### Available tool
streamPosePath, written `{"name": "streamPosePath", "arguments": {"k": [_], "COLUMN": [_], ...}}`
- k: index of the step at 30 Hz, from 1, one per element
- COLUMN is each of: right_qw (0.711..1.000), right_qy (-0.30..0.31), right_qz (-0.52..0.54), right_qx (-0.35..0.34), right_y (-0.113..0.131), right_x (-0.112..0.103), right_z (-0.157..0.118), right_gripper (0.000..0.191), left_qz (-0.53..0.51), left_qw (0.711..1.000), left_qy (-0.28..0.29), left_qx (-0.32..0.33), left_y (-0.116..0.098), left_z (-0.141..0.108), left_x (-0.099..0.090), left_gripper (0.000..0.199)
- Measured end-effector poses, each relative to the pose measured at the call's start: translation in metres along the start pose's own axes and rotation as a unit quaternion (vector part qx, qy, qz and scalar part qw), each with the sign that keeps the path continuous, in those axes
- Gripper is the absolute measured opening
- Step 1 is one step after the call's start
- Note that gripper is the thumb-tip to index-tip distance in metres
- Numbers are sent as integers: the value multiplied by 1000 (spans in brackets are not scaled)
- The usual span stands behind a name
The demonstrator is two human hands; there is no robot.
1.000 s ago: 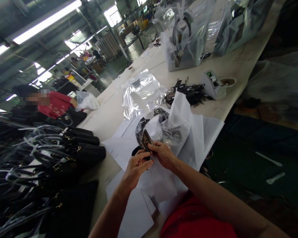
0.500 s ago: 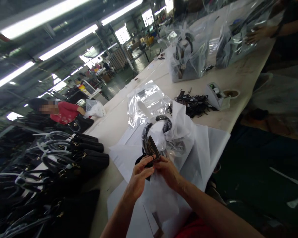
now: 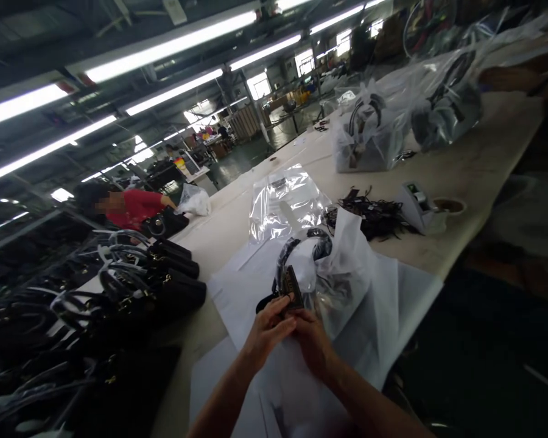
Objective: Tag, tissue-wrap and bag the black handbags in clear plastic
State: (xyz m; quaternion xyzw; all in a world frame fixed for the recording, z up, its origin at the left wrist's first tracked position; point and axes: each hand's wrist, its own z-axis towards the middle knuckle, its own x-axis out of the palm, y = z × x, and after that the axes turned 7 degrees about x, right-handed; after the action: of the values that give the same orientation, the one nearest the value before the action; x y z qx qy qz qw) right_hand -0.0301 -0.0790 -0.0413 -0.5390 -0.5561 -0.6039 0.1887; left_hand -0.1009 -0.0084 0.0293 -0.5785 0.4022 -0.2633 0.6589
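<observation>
A dark hang tag (image 3: 293, 287) with gold lettering is pinched between my two hands, tilted upright. My left hand (image 3: 263, 333) is closed on it from the left, thumb toward the other hand. My right hand (image 3: 314, 342) grips its lower edge, fingertips touching the left ones. Just behind is a handbag's plastic-wrapped handle (image 3: 322, 245). The bag's body is mostly hidden under white tissue paper (image 3: 347, 240) and clear film. A small black part (image 3: 263, 302) shows beside my left fingers.
Black handbags (image 3: 182, 292) with wrapped handles crowd the left. Beyond my hands lie a clear plastic bag (image 3: 285, 194), a heap of black strings (image 3: 369, 213) and a tape dispenser (image 3: 415, 207). Bagged handbags (image 3: 365, 146) stand farther back. A person in red (image 3: 137, 207) is across the table; another's arm (image 3: 506, 79) is at right.
My view has swung, shifting the table scene right and down. The tag has turned, its lettering now less readable, and my hands have drawn closer together. The co-worker's bagged handbag at right stands more upright.
</observation>
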Motion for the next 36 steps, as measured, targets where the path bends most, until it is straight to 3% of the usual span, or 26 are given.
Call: {"name": "streamPosePath", "arguments": {"k": [5, 9, 16, 20, 28, 33, 36], "right_qw": [998, 997, 991, 980, 922, 874, 844], "right_qy": [7, -24, -31, -10, 63, 27, -26], "right_qz": [-58, -74, -125, -195, -373, -472, -518], "right_qx": [-9, -30, -31, -30, -80, -115, -136], "right_y": [0, 4, 11, 14, 20, 26, 32], "right_x": [0, -2, -3, -9, -23, -20, -22], "right_z": [3, 7, 9, 10, 16, 12, 11], "right_gripper": [16, 16, 19, 18, 18, 3, 12], "left_qz": [34, 51, 10, 7, 82, 120, 140], "left_qw": [999, 996, 987, 981, 980, 978, 975], "left_qy": [-6, -61, -163, -189, -173, -163, -158], "left_qx": [9, 36, -8, -34, -53, -58, -62], "left_y": [0, 2, 9, 8, 0, 4, 1], "left_z": [5, 13, 20, 19, 21, 22, 21], "left_x": [-5, -2, 10, 13, 3, 0, -3], "left_gripper": [44, 29, 22, 16, 12, 11, 13]}}
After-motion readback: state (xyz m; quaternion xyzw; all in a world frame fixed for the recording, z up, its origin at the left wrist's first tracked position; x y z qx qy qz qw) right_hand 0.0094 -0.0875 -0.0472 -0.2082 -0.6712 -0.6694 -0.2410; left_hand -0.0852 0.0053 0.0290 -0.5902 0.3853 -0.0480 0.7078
